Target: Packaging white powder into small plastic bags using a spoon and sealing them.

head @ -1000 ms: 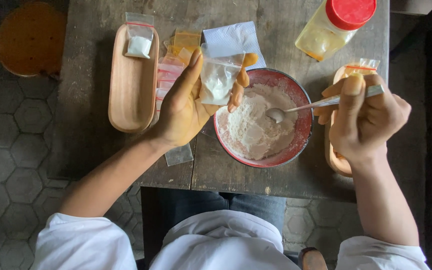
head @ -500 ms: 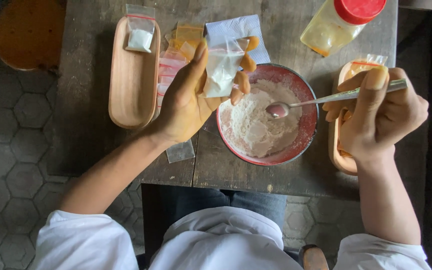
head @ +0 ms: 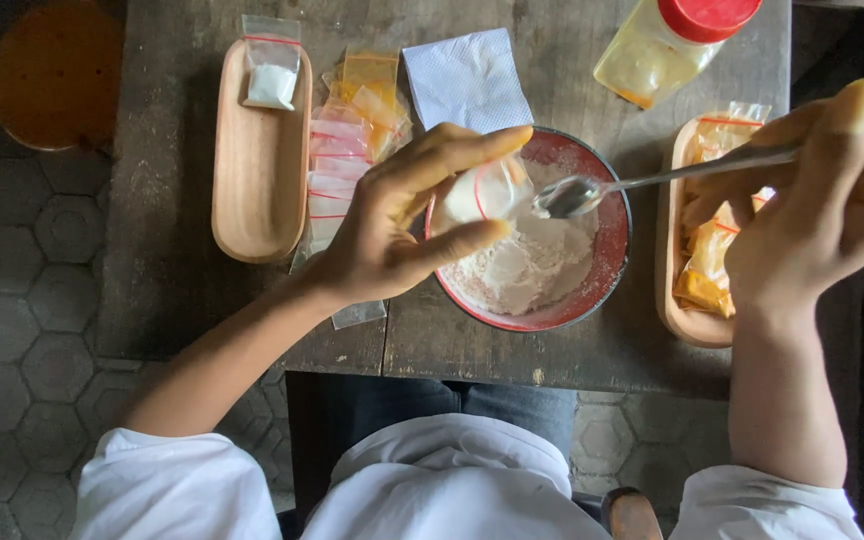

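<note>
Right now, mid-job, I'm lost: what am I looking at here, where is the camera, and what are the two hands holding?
There is no machine here: a person works with two bare hands, and the one camera sits on their head, looking straight down at a wooden table.

The left hand pinches a small clear bag with white powder inside, held over a red bowl of white powder. The right hand holds a spoon, its tip right at the bag's mouth.

On the left lies a wooden tray with one filled bag; beside it, a stack of empty bags and a white napkin. On the right, a second tray holds yellow packets. A bottle with a red cap stands at the top.
</note>
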